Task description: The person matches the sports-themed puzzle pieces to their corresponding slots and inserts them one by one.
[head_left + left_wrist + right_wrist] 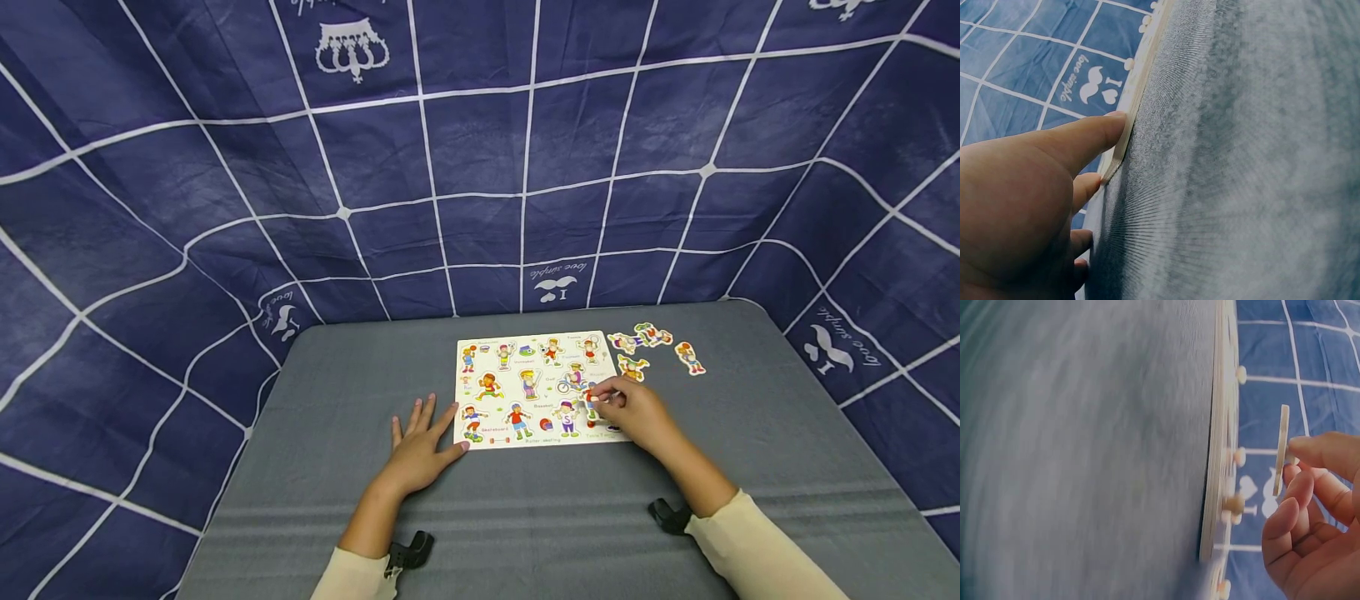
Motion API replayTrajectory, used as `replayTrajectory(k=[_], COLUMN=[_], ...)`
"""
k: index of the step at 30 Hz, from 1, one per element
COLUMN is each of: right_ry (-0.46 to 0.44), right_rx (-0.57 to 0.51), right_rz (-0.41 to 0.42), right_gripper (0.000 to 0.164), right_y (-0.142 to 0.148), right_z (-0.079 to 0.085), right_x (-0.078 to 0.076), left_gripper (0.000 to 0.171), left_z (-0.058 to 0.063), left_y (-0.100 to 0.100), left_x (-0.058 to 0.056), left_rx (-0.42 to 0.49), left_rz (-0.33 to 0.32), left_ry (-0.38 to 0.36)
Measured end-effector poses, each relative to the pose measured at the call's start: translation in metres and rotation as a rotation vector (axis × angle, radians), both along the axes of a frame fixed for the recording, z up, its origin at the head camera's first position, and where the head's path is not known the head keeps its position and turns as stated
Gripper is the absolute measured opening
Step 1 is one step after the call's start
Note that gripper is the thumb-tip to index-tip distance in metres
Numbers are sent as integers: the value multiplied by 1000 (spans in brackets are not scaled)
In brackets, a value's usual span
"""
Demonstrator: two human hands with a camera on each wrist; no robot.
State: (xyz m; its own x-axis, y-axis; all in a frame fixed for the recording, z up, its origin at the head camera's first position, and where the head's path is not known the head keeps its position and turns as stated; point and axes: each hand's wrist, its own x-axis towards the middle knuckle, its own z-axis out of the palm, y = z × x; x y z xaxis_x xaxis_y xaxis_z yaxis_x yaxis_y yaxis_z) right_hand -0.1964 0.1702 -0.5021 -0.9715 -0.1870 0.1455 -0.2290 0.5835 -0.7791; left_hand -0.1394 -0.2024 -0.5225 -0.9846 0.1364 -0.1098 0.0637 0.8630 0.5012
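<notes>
A white wooden peg puzzle board point(498, 437) with colourful sports figures lies flat on the grey table. My left hand point(418, 454) rests at its left edge with the fingers spread; in the left wrist view, the thumb point(1100, 134) and a fingertip touch the board's edge. Over the board's lower right part, my right hand point(636, 414) pinches a figure-shaped puzzle piece point(590, 400) between thumb and fingers. The right wrist view shows this thin piece point(1281, 450) edge-on, held by its knob and apart from the board. Its picture is partly hidden by my fingers.
Several loose figure pieces lie right of the board, among them one set apart point(690, 358) and one close to the board's edge point(633, 367). Knobs point(1235, 504) stick up from the board. A blue cloth wall point(480, 225) with white lines rises behind the table.
</notes>
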Motion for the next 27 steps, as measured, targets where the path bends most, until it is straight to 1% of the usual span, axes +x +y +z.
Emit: replayTrajectory(k=[3, 9, 13, 20, 23, 27], right_ry=[5, 42, 67, 36, 37, 37], right_rx=[5, -2, 11, 39, 58, 52], right_rz=[24, 73, 92, 117, 134, 168], right_gripper=[11, 11, 11, 12, 13, 14], right_y=[-9, -25, -35, -53, -60, -67], right_z=[-1, -3, -3, -2, -3, -4], right_x=[0, 0, -2, -2, -3, -4], left_gripper=[72, 72, 72, 72, 72, 72], left_z=[0, 0, 0, 1, 1, 1], left_y=[0, 1, 0, 0, 0, 0], left_x=[0, 0, 0, 0, 1, 1], left_rx=[2, 0, 1, 2, 1, 2], left_rz=[0, -2, -1, 3, 3, 3], left_ry=[5, 7, 3, -1, -3, -4])
